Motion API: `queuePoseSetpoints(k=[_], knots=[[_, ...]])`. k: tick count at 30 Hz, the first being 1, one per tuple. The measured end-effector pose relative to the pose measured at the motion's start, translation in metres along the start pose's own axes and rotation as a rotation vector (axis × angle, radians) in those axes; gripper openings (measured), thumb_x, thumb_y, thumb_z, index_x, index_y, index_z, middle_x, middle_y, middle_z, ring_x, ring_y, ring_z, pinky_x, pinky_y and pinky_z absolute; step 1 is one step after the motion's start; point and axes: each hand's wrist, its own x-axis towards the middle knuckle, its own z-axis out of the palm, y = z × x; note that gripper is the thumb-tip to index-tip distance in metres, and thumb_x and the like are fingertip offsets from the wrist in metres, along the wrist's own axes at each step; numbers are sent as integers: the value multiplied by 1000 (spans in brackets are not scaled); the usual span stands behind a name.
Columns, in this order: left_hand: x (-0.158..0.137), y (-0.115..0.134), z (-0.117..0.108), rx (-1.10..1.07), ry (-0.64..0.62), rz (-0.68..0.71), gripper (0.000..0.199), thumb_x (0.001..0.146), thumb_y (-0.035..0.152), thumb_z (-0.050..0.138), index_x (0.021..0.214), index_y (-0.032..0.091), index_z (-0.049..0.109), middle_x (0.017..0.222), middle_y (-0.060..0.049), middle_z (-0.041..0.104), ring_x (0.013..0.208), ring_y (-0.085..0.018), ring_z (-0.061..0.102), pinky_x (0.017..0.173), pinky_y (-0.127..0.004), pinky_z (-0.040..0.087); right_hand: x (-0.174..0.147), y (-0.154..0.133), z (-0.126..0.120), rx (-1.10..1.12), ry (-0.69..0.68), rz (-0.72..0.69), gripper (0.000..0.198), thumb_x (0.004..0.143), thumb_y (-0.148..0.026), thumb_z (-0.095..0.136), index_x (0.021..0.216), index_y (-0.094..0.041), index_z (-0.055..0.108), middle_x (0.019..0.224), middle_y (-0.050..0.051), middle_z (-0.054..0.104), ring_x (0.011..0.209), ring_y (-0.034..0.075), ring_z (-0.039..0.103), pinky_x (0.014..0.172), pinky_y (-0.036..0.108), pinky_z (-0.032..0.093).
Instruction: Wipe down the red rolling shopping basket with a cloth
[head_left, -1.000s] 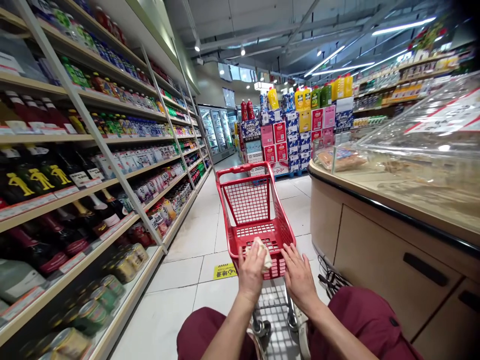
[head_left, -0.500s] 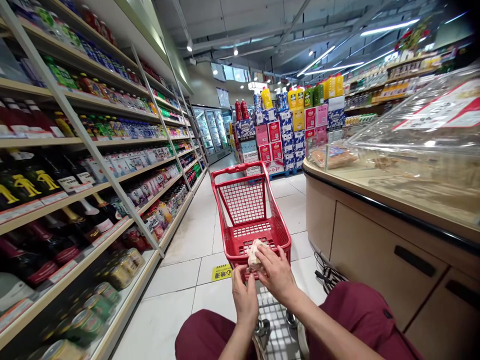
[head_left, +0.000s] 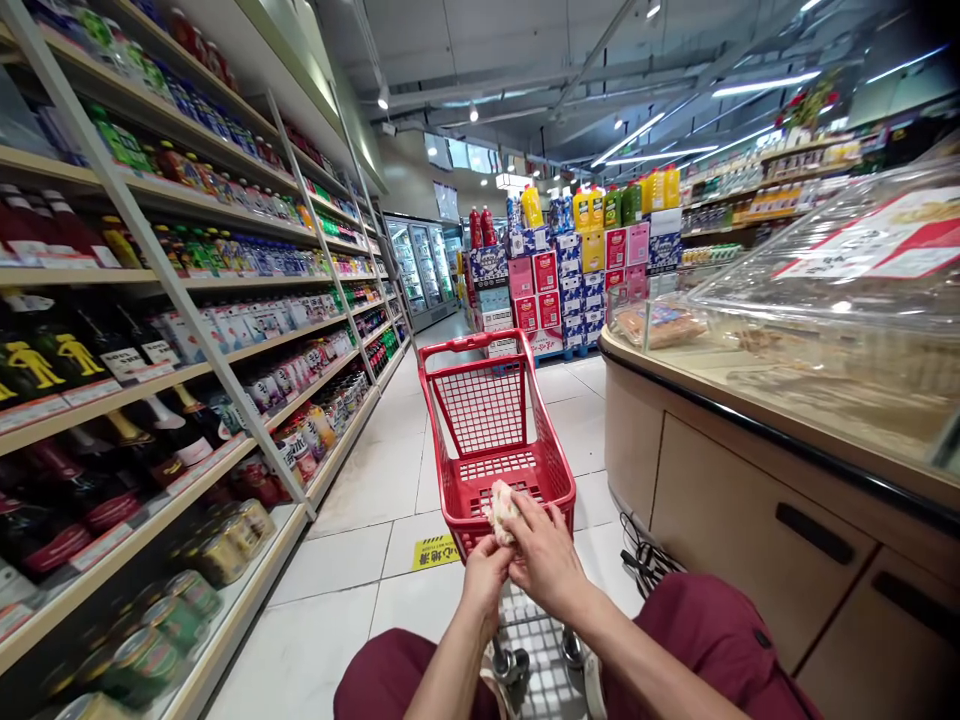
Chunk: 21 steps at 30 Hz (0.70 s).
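Note:
A crumpled whitish cloth with faint pinkish patches is bunched at the near end of a red plastic shopping cart. My right hand lies over the cloth's right side, its fingers closed against it. Below the cloth's left edge, my left hand pinches with thumb and fingertips, which meet the right hand there. The cloth's underside is hidden, so whether it touches the cart's rim I cannot tell. The cart's basket has grid walls, and its handle is at the far end.
Drink shelves line the left side. A wooden counter with clear plastic covers stands close on the right, black cables at its foot. Stacked drink boxes rise beyond the cart. A yellow floor sticker lies left of it.
My left hand has come up against the right hand at the cloth's lower edge. The cloth looks more bunched and sits slightly further left in view. The whole view has shifted a little.

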Motion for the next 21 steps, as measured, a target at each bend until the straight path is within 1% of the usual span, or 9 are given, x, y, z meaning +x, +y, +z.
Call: queuePoseSetpoints(k=[3, 5, 7, 9, 11, 13, 15, 19, 21], knots=[[-1, 4, 2, 26, -89, 10, 21, 52, 18, 64, 73, 13, 63, 65, -1, 64, 58, -10, 56, 58, -21, 41, 8, -2, 2, 34, -51, 26, 37, 65, -11, 51, 100, -20, 56, 129, 10, 44, 119, 23, 38, 98, 47, 24], [-2, 9, 5, 119, -163, 58, 22, 58, 20, 57, 78, 14, 64, 72, -3, 65, 65, -13, 58, 62, -24, 43, 12, 1, 5, 90, -14, 34, 35, 67, -7, 48, 98, -20, 56, 124, 9, 49, 113, 20, 45, 95, 42, 31], [-2, 14, 6, 319, -193, 181, 23, 63, 20, 51, 81, 15, 65, 80, -5, 66, 77, -17, 60, 69, -28, 45, 13, 9, 5, 167, 68, 26, 33, 70, -7, 44, 98, -19, 56, 116, 8, 56, 105, 17, 52, 90, 35, 39], [-2, 22, 6, 584, -146, 407, 28, 66, 17, 47, 88, 17, 64, 93, -6, 65, 90, -20, 57, 80, -34, 44, 12, 22, 3, 224, 182, 18, 32, 75, -8, 41, 100, -20, 57, 109, 7, 60, 99, 16, 55, 84, 32, 44], [-2, 29, 2, 815, -28, 663, 34, 66, 14, 46, 96, 20, 62, 106, -5, 61, 103, -21, 52, 94, -39, 36, 8, 37, -1, 231, 299, 35, 33, 78, -10, 38, 103, -20, 57, 108, 7, 60, 99, 17, 56, 84, 34, 44], [1, 33, -3, 922, 112, 794, 38, 65, 12, 46, 100, 20, 60, 114, -6, 57, 110, -21, 47, 100, -43, 29, 2, 50, -3, 226, 361, 67, 32, 79, -13, 39, 102, -22, 59, 111, 7, 59, 102, 19, 54, 88, 39, 42], [4, 32, -7, 878, 181, 735, 36, 66, 12, 46, 100, 18, 59, 112, -7, 58, 108, -21, 49, 98, -42, 32, -5, 53, -1, 299, 372, 106, 30, 79, -16, 40, 101, -22, 60, 115, 7, 57, 105, 21, 52, 90, 41, 41], [7, 23, -4, 543, 161, 487, 23, 70, 21, 53, 91, 16, 58, 94, -8, 64, 91, -18, 59, 85, -33, 44, -8, 30, 2, 670, 393, 264, 30, 78, -22, 44, 104, -20, 58, 111, 7, 59, 102, 20, 55, 87, 36, 45], [5, 23, 1, 372, 171, 402, 32, 66, 29, 62, 95, 16, 56, 98, -9, 63, 91, -18, 59, 82, -30, 45, -3, 14, -2, 861, 388, 357, 30, 75, -25, 49, 103, -18, 58, 102, 7, 63, 94, 20, 59, 83, 35, 47]])
